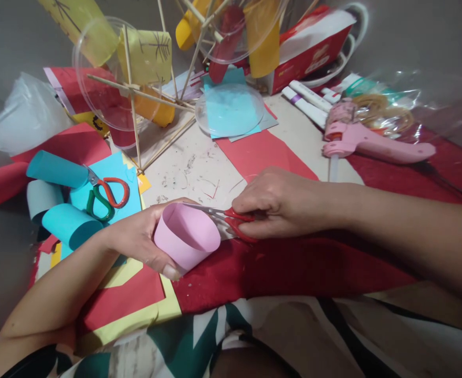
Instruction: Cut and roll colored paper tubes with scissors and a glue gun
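My left hand (138,239) is wrapped round a pink paper tube (186,236), its open end facing me. My right hand (276,202) grips red-handled scissors (231,216), and the metal blades reach across the tube's upper rim. Both hands are low over red paper (294,268) near my lap.
Several teal paper rolls (63,197) and a second pair of scissors (107,194) with red and green handles lie at the left. A pink glue gun (367,142) and glue sticks (305,100) lie at the right. Stick-and-plastic-plate structures (136,79) stand behind, beside a red box (313,47).
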The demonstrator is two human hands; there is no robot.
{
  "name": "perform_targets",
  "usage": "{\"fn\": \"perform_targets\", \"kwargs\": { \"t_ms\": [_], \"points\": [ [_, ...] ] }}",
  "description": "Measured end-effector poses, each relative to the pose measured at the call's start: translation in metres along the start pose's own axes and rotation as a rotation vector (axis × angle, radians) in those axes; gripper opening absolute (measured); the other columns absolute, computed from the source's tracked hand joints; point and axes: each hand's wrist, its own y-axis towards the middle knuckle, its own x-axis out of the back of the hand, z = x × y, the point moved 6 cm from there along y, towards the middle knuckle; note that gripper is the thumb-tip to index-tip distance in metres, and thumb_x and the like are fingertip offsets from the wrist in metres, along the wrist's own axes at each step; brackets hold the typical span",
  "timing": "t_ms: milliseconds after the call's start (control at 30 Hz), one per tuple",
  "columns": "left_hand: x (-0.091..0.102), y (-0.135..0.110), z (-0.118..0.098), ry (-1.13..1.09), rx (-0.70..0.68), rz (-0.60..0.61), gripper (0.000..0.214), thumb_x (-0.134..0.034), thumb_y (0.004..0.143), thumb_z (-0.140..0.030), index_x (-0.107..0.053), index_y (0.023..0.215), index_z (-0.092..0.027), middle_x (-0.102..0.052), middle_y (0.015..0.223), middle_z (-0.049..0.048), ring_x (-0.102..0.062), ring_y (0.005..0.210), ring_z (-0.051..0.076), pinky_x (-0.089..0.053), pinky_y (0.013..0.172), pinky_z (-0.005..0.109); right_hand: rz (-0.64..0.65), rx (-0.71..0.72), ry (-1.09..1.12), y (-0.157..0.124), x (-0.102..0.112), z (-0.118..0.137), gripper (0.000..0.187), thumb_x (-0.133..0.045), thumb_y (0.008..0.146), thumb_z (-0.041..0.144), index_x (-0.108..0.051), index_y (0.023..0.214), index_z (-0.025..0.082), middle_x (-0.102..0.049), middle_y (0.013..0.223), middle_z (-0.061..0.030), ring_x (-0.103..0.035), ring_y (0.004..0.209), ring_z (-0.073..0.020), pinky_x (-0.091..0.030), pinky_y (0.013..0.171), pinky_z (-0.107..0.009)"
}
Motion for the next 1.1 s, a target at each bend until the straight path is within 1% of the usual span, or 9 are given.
{"fn": "perform_targets", "kwargs": {
  "t_ms": [167, 300, 533, 700, 767, 833, 933, 1033, 1100],
  "points": [
    [-0.001, 0.000, 0.005, 0.041, 0.095, -0.001, 0.079, -0.100, 0.052, -0.024, -0.068, 0.123, -0.024, -0.074, 0.107, 0.0077, -0.073, 0.091, 0.025, -0.061, 0.077, 0.032, 0.018, -0.006, -0.014, 0.001, -0.002, 0.001, 0.033, -0.058, 0.091, 0.026, -0.045, 0.061, 0.021, -0.044, 0.052, 0.0039, -0.033, 0.050, -0.0098, -0.021, 0.055, -0.027],
    [-0.001, 0.000, 0.008, 0.023, 0.118, 0.006, 0.079, -0.100, 0.052, -0.029, -0.067, 0.124, -0.023, -0.073, 0.104, 0.0072, -0.071, 0.086, 0.023, -0.062, 0.073, 0.030, 0.035, 0.010, -0.008, 0.001, -0.004, 0.001, 0.033, -0.057, 0.092, 0.024, -0.045, 0.061, 0.021, -0.046, 0.052, 0.0034, -0.034, 0.051, -0.0104, -0.022, 0.055, -0.028],
    [-0.001, -0.002, 0.011, -0.049, 0.124, 0.049, 0.079, -0.100, 0.050, -0.019, -0.069, 0.122, -0.026, -0.073, 0.105, 0.0059, -0.070, 0.088, 0.023, -0.061, 0.077, 0.032, 0.037, -0.006, 0.029, 0.003, -0.007, 0.000, 0.033, -0.057, 0.091, 0.025, -0.045, 0.061, 0.021, -0.044, 0.053, 0.0043, -0.032, 0.051, -0.0098, -0.022, 0.054, -0.027],
    [-0.006, -0.005, 0.021, -0.108, 0.187, 0.130, 0.085, -0.100, 0.051, -0.018, -0.066, 0.128, -0.028, -0.072, 0.104, 0.0051, -0.069, 0.083, 0.020, -0.059, 0.067, 0.027, 0.033, 0.000, 0.054, 0.003, -0.011, 0.001, 0.029, -0.059, 0.087, 0.024, -0.045, 0.062, 0.021, -0.043, 0.053, 0.0052, -0.032, 0.052, -0.0094, -0.022, 0.055, -0.026],
    [-0.006, -0.004, 0.021, -0.129, 0.163, 0.117, 0.086, -0.100, 0.051, -0.020, -0.065, 0.129, -0.028, -0.071, 0.105, 0.0051, -0.069, 0.082, 0.019, -0.058, 0.067, 0.026, 0.020, 0.002, 0.053, 0.004, -0.011, 0.001, 0.031, -0.058, 0.087, 0.024, -0.041, 0.061, 0.021, -0.041, 0.053, 0.0056, -0.030, 0.051, -0.0091, -0.022, 0.054, -0.026],
    [-0.001, -0.004, 0.018, -0.097, 0.110, 0.035, 0.091, -0.100, 0.052, -0.025, -0.062, 0.134, -0.028, -0.071, 0.112, 0.0074, -0.069, 0.087, 0.021, -0.059, 0.071, 0.028, -0.007, -0.020, 0.046, 0.004, -0.009, 0.000, 0.033, -0.057, 0.087, 0.024, -0.038, 0.060, 0.021, -0.038, 0.052, 0.0058, -0.029, 0.051, -0.0089, -0.022, 0.053, -0.026],
    [0.012, -0.006, 0.007, 0.068, 0.049, -0.175, 0.098, -0.098, 0.057, -0.036, -0.053, 0.144, -0.029, -0.067, 0.125, 0.0110, -0.068, 0.096, 0.024, -0.058, 0.075, 0.030, -0.063, -0.119, 0.013, 0.005, -0.003, -0.005, 0.035, -0.057, 0.087, 0.029, -0.036, 0.060, 0.021, -0.036, 0.051, 0.0058, -0.029, 0.049, -0.0083, -0.021, 0.052, -0.027],
    [0.025, -0.011, -0.006, 0.350, 0.070, -0.407, 0.097, -0.092, 0.065, -0.047, -0.047, 0.149, -0.028, -0.064, 0.125, 0.0101, -0.064, 0.098, 0.024, -0.056, 0.077, 0.030, -0.109, -0.243, -0.014, 0.005, 0.000, -0.012, 0.036, -0.054, 0.087, 0.034, -0.036, 0.058, 0.021, -0.036, 0.051, 0.0055, -0.028, 0.048, -0.0078, -0.020, 0.052, -0.028],
    [0.028, -0.014, -0.013, 0.485, 0.114, -0.498, 0.095, -0.089, 0.068, -0.052, -0.045, 0.149, -0.027, -0.063, 0.121, 0.0084, -0.063, 0.097, 0.023, -0.055, 0.077, 0.029, -0.128, -0.291, -0.020, 0.004, 0.000, -0.014, 0.037, -0.053, 0.087, 0.036, -0.035, 0.057, 0.021, -0.034, 0.050, 0.0052, -0.027, 0.048, -0.0078, -0.020, 0.052, -0.028]
  ]
}}
